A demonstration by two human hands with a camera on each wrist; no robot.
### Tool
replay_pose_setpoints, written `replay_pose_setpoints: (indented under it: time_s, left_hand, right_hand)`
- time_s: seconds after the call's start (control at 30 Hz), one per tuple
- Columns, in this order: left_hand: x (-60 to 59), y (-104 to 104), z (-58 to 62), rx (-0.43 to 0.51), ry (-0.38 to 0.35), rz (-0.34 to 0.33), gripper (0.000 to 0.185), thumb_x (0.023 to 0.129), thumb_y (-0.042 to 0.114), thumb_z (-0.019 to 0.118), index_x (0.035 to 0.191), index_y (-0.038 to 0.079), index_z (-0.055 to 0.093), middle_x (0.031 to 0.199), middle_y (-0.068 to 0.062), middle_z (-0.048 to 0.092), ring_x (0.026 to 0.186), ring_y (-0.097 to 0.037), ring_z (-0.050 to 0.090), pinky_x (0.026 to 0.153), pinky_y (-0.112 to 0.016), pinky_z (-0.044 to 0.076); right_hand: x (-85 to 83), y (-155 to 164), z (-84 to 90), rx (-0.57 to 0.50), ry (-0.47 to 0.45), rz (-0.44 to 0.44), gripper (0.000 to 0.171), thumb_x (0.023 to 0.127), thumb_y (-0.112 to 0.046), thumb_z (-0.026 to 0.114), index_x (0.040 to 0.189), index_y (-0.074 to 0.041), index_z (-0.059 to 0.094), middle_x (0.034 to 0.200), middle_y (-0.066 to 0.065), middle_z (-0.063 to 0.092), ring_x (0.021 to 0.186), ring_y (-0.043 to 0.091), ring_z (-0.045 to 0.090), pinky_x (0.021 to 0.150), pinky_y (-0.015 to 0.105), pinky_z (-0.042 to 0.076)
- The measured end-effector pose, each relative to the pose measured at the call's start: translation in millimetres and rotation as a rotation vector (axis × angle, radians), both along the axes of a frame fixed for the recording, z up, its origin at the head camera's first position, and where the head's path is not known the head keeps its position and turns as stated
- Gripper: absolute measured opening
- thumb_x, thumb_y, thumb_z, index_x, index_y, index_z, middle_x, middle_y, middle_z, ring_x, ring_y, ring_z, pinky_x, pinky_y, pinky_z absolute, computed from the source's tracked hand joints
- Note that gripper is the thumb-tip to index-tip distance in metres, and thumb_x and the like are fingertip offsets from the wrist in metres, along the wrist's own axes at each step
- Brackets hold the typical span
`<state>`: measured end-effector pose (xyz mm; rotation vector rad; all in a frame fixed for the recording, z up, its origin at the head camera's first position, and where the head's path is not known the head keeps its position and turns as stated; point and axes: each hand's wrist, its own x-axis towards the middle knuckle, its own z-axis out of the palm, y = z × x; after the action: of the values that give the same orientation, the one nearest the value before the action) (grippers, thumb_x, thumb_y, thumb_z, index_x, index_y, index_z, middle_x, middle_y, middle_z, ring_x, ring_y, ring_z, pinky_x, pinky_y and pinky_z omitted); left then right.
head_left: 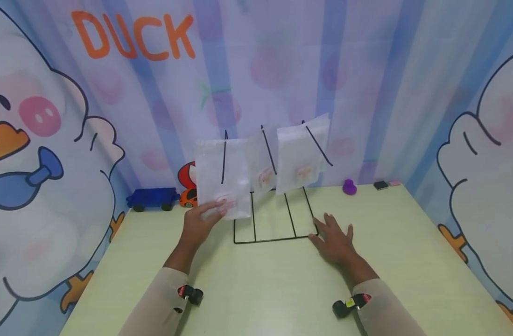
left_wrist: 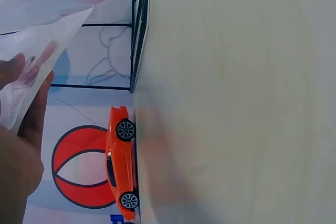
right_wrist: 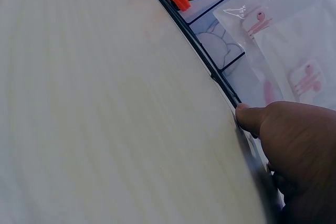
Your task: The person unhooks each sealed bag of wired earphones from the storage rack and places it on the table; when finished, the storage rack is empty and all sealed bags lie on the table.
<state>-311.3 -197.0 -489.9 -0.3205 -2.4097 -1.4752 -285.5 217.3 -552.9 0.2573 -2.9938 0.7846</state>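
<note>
A black wire rack (head_left: 273, 240) stands at the back middle of the pale green table (head_left: 256, 289). Three clear bags with pink earphones inside hang on its prongs: left bag (head_left: 222, 177), middle bag (head_left: 262, 172), right bag (head_left: 300, 154). My left hand (head_left: 201, 221) pinches the bottom edge of the left bag (left_wrist: 47, 40), thumb (left_wrist: 34, 114) under it. My right hand (head_left: 333, 240) lies flat on the table with spread fingers. Its thumb (right_wrist: 252, 119) touches the rack's base wire (right_wrist: 210, 69) at the front right corner.
A blue toy truck (head_left: 151, 198) and an orange toy car (head_left: 188, 198) sit at the back left by the printed backdrop. A purple object (head_left: 349, 187), a small black block (head_left: 381, 185) and a pink block (head_left: 394, 183) sit at the back right.
</note>
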Motion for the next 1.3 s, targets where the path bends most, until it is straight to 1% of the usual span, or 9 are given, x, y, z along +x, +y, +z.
replay_pose_setpoints:
  time_s: [0.17, 0.43, 0.67, 0.77, 0.87, 0.97, 1.1, 1.2, 1.3]
  left_hand:
    - [14.5, -3, 2.8, -0.009, -0.028, -0.019, 0.035, 0.101, 0.032, 0.081, 0.135, 0.024, 0.08, 0.142, -0.004, 0.077, 0.145, -0.033, 0.064, 0.117, -0.063, 0.052]
    - [34.5, -6, 4.0, -0.001, 0.013, -0.064, 0.032, 0.1, 0.026, 0.083, 0.131, 0.02, 0.081, 0.139, -0.004, 0.078, 0.142, -0.034, 0.066, 0.113, -0.06, 0.057]
    - [51.1, -8, 6.4, -0.01, -0.018, -0.057, 0.031, 0.1, 0.032, 0.082, 0.13, 0.024, 0.082, 0.139, -0.001, 0.078, 0.144, -0.032, 0.065, 0.112, -0.062, 0.056]
    - [59.2, -8, 5.2, 0.0, -0.011, -0.06, 0.032, 0.1, 0.029, 0.082, 0.131, 0.021, 0.081, 0.138, -0.002, 0.079, 0.144, -0.033, 0.065, 0.114, -0.063, 0.055]
    - [65.7, -7, 3.3, 0.036, -0.003, -0.069, 0.032, 0.098, 0.024, 0.084, 0.13, 0.018, 0.082, 0.135, -0.003, 0.08, 0.144, -0.033, 0.065, 0.116, -0.064, 0.052]
    - [72.9, -5, 3.3, 0.066, -0.036, -0.056, 0.031, 0.096, 0.024, 0.086, 0.127, 0.019, 0.083, 0.133, -0.002, 0.08, 0.144, -0.031, 0.065, 0.118, -0.064, 0.051]
    - [83.4, 1, 3.8, 0.085, -0.106, -0.019, 0.031, 0.094, 0.026, 0.088, 0.125, 0.021, 0.084, 0.133, -0.001, 0.08, 0.145, -0.03, 0.064, 0.12, -0.063, 0.05]
    - [89.8, 3, 3.9, 0.111, -0.142, -0.011, 0.031, 0.093, 0.025, 0.09, 0.123, 0.022, 0.085, 0.135, -0.001, 0.08, 0.143, -0.027, 0.064, 0.114, -0.043, 0.057]
    - [94.8, 4, 4.6, 0.137, -0.169, -0.007, 0.031, 0.092, 0.025, 0.09, 0.123, 0.022, 0.085, 0.136, 0.0, 0.079, 0.142, -0.024, 0.063, 0.104, -0.025, 0.057]
  right_hand:
    - [1.0, 0, -0.5, -0.009, -0.005, -0.006, 0.066, 0.112, -0.046, 0.055, 0.168, -0.012, 0.043, 0.179, 0.027, 0.025, 0.169, 0.048, 0.016, 0.124, 0.087, -0.006]
    - [3.2, -1, -0.6, -0.02, 0.006, 0.001, 0.065, 0.111, -0.046, 0.055, 0.166, -0.011, 0.046, 0.177, 0.028, 0.027, 0.168, 0.05, 0.018, 0.123, 0.089, -0.003]
    - [3.0, -1, 0.4, -0.017, 0.008, -0.004, 0.066, 0.112, -0.045, 0.055, 0.167, -0.011, 0.045, 0.178, 0.027, 0.026, 0.169, 0.049, 0.017, 0.124, 0.088, -0.004]
    - [2.9, -1, 0.7, -0.014, 0.0, -0.002, 0.066, 0.112, -0.045, 0.055, 0.167, -0.012, 0.044, 0.178, 0.027, 0.026, 0.169, 0.049, 0.016, 0.124, 0.088, -0.005]
    - [3.3, -1, 1.6, -0.011, -0.009, -0.004, 0.066, 0.112, -0.045, 0.055, 0.167, -0.012, 0.044, 0.179, 0.027, 0.025, 0.169, 0.049, 0.015, 0.124, 0.087, -0.005]
    - [3.7, -1, 2.9, -0.008, -0.014, -0.008, 0.066, 0.112, -0.045, 0.055, 0.168, -0.012, 0.043, 0.179, 0.027, 0.024, 0.169, 0.048, 0.015, 0.124, 0.087, -0.006]
    - [3.7, -2, 4.7, -0.006, -0.022, -0.01, 0.066, 0.113, -0.045, 0.055, 0.168, -0.013, 0.042, 0.179, 0.026, 0.023, 0.169, 0.048, 0.014, 0.124, 0.086, -0.007]
    - [3.4, -2, 5.3, -0.008, -0.026, -0.011, 0.066, 0.113, -0.045, 0.055, 0.168, -0.013, 0.042, 0.18, 0.026, 0.023, 0.17, 0.047, 0.014, 0.125, 0.086, -0.007]
    - [2.3, -2, 4.0, -0.006, -0.018, -0.012, 0.066, 0.113, -0.045, 0.055, 0.168, -0.013, 0.043, 0.18, 0.026, 0.023, 0.169, 0.047, 0.014, 0.124, 0.086, -0.007]
